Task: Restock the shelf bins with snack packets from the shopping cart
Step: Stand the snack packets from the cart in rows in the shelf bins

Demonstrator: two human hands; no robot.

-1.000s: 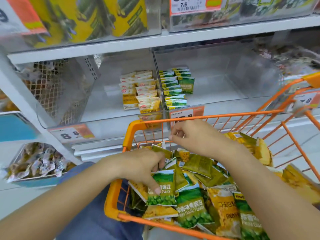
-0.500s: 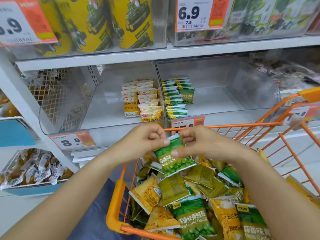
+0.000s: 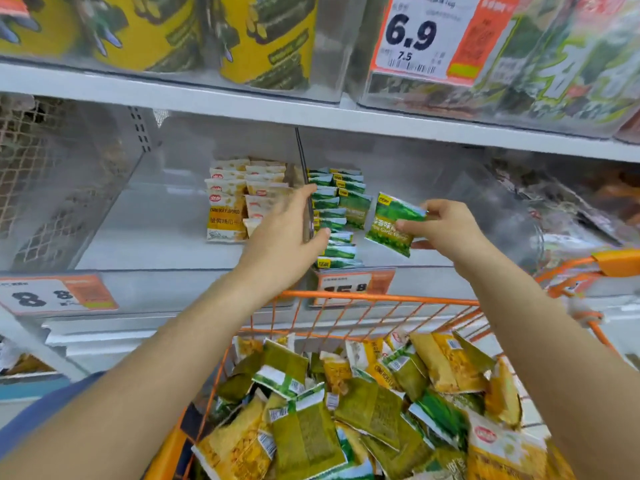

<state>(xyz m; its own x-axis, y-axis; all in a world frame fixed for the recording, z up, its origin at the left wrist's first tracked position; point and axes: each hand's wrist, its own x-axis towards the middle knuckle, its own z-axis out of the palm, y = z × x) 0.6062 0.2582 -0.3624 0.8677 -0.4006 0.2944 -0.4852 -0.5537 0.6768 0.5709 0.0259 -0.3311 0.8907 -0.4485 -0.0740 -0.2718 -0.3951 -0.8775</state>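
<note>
My right hand [image 3: 446, 226] pinches a green pea packet [image 3: 391, 225] and holds it in the air inside the right clear shelf bin [image 3: 467, 202], just right of the stacked green packets [image 3: 332, 216]. My left hand [image 3: 287, 230] reaches to the clear divider [image 3: 306, 202] between the two bins, its fingers lying against the divider and the green stack; it holds nothing. Yellow packets [image 3: 239, 199] are stacked in the left bin. The orange shopping cart [image 3: 381, 297] below holds several loose green and yellow packets [image 3: 346, 403].
An upper shelf [image 3: 311, 114] with yellow canisters and a 6.9 price tag [image 3: 426, 36] hangs close above the bins. Price tags [image 3: 349, 284] line the bin fronts. A wire mesh panel [image 3: 52, 188] stands at the left. Another clear bin of snacks [image 3: 571, 202] sits at the right.
Both hands rose from the cart to the shelf. The green packet, held by both hands before, is now in my right hand alone, while my left hand went to the divider.
</note>
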